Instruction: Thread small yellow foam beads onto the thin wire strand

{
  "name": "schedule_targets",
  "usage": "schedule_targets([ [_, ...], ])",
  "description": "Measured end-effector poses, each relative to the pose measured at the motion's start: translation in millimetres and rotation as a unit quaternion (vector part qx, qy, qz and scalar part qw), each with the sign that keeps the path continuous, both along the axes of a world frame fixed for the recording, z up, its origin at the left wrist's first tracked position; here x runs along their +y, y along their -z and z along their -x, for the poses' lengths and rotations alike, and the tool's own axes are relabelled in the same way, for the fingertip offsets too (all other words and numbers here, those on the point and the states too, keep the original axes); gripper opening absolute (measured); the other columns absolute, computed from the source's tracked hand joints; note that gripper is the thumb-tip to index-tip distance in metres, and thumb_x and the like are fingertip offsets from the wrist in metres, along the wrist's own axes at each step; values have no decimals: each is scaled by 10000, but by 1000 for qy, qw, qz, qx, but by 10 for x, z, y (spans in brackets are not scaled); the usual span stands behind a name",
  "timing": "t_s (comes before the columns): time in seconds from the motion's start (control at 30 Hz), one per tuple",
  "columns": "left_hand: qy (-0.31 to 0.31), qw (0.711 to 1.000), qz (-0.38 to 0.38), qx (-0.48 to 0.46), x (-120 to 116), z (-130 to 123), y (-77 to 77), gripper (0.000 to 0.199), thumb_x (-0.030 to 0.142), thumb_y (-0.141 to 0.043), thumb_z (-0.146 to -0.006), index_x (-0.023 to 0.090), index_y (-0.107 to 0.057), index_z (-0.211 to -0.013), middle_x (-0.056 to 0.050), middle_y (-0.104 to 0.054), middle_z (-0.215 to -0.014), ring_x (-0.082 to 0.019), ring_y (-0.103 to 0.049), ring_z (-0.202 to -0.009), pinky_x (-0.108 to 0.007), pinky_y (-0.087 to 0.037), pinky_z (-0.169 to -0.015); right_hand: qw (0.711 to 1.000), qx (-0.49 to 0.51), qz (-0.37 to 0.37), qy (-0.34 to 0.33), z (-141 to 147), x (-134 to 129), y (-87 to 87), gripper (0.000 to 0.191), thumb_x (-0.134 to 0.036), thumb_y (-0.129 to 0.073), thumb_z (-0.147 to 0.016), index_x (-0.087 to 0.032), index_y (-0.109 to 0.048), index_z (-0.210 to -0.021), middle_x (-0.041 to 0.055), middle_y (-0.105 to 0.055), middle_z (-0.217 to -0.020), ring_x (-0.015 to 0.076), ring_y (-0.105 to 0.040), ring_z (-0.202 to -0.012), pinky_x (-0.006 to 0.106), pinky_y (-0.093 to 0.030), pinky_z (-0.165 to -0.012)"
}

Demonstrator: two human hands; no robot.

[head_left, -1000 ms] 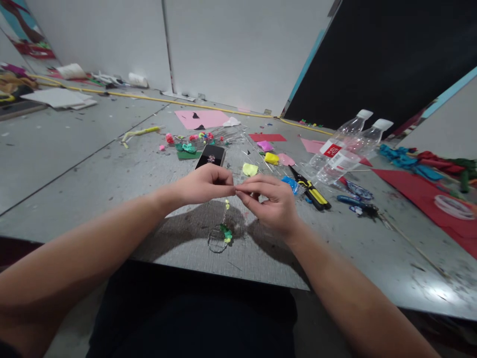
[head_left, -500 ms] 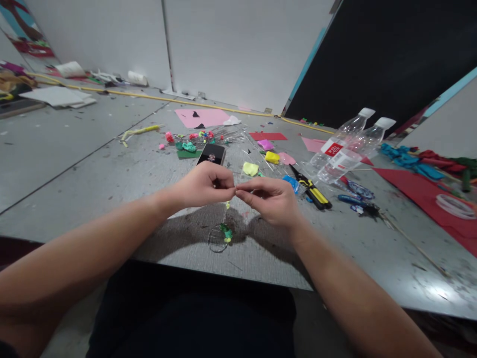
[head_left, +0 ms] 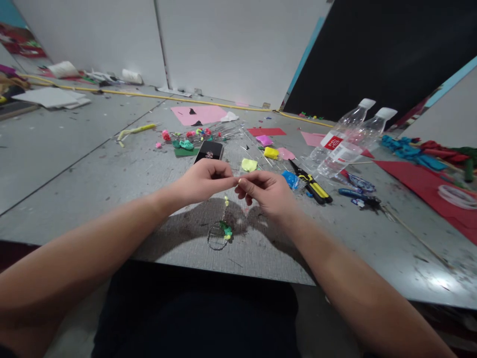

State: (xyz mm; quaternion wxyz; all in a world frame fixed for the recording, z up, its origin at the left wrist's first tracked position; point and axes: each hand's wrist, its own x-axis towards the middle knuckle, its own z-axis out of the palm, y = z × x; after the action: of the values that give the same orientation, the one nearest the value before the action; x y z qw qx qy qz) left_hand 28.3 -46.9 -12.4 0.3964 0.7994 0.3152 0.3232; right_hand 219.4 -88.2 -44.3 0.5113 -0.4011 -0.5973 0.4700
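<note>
Thin wire [head_left: 224,211], hung with tiny clay buds, looks light and easily bent; I pinch its top end between left hand [head_left: 204,181] and right hand [head_left: 269,193], both clamped, phone [head_left: 209,151] at twelve o'clock on the desk [head_left: 112,174].

Pinched item [head_left: 237,182] too small

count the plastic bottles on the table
2: both lie tilted side by side at the right, beyond the cutters; nearer bottle with plain label, farther bottle with red label.
</note>
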Motion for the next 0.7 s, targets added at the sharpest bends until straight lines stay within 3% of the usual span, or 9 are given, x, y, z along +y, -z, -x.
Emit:
schedule_targets([
  [0.13,-8,1000,4,19,56,6,-5,320,332,-638,-882,180,-540,-618,50,-410,-579,-89,-352,-547,-254,-271,-518,1000,4,-2,16,-20,2,-4,394,-574,-826,-772,-216,-746,-916,15,-716,-744,138,-629,-625,273,-476,-512],
  [0.3,23,982,-100,157,218,66,79,117,260,-658,-836,162,-717,-861,43,-516,-604,-101,-436,-561,-260,-328,-577,999,20,-26,14,-31,19,19,268,-448,-790,-817,-209,-711,-910,-24,-654,-677,113,-577,-572,262,-444,-494],
  [0.47,58,950,-145,269,309,107,192,340,193,-640,-797,141,-774,-1106,2,-620,-677,-117,-494,-577,-273,-365,-616,999,10,-39,13,-31,24,34,213,-394,-771,-838,-207,-669,-829,-49,-590,-603,95,-534,-527,252,-428,-484],
  [0.7,133,941,-155,271,374,131,252,364,170,-618,-792,173,-818,-1097,-50,-715,-810,-136,-577,-673,-265,-411,-665,999,-6,-36,-3,-17,-12,-17,290,-469,-798,-826,-205,-678,-823,-35,-609,-603,105,-553,-528,259,-436,-481],
])
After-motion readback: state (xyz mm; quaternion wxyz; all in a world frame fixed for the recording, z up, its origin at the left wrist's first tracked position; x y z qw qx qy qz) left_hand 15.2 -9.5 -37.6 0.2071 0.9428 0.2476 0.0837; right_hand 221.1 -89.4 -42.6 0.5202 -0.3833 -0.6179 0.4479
